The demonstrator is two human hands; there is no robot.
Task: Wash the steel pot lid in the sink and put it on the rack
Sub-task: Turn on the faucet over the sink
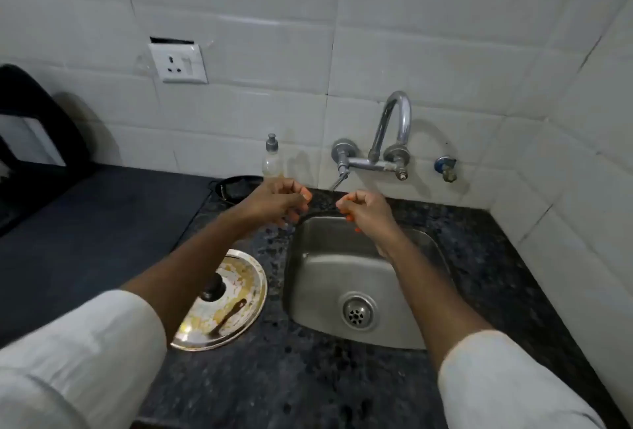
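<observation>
The steel pot lid (229,298) lies flat on the dark granite counter just left of the sink, its black knob up and yellow-brown food smeared across it; my left forearm hides its left part. The small steel sink (325,257) holds nothing but its drain. My left hand (279,201) hovers above the counter at the sink's back left corner, fingers curled shut with nothing in them. My right hand (363,211) is raised over the sink's back edge, fingers also curled and holding nothing. The two hands face each other, a short gap apart.
A curved steel tap (394,127) is mounted on the tiled wall above the sink, a small valve (445,168) to its right. A clear soap dispenser (272,160) stands behind my left hand beside a dark pan (236,185). A black rack-like object (30,127) is at far left.
</observation>
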